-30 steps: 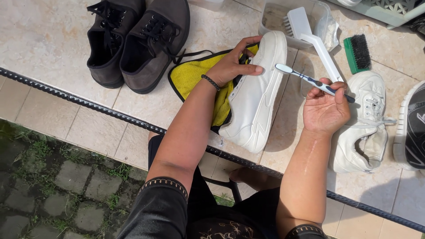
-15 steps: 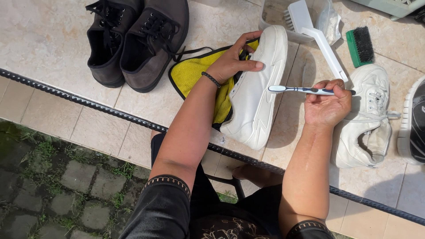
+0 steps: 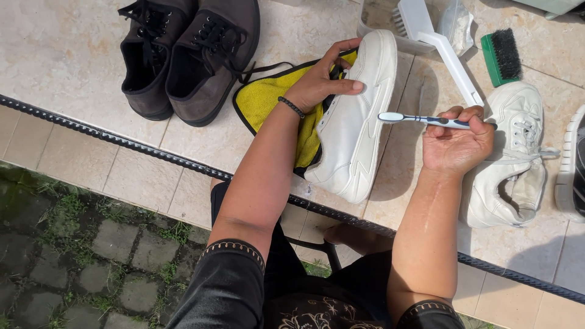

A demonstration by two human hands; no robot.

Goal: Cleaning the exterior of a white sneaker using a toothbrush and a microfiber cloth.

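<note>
My left hand grips a white sneaker by its upper edge, tilting it on its side over a yellow cloth on the tiled ledge. My right hand holds a blue and white toothbrush by the handle. Its head points left and sits just beside the sneaker's sole, near its side; contact is unclear. A dark bracelet circles my left wrist.
A second white sneaker lies right of my right hand. Two dark lace-up shoes stand at the top left. A white long-handled brush, a green scrub brush and a small plastic bag lie behind. Mossy paving lies below the ledge.
My right hand has swung the toothbrush from an angle to level and brought its head closer to the sneaker's sole. The left hand keeps its hold on the sneaker.
</note>
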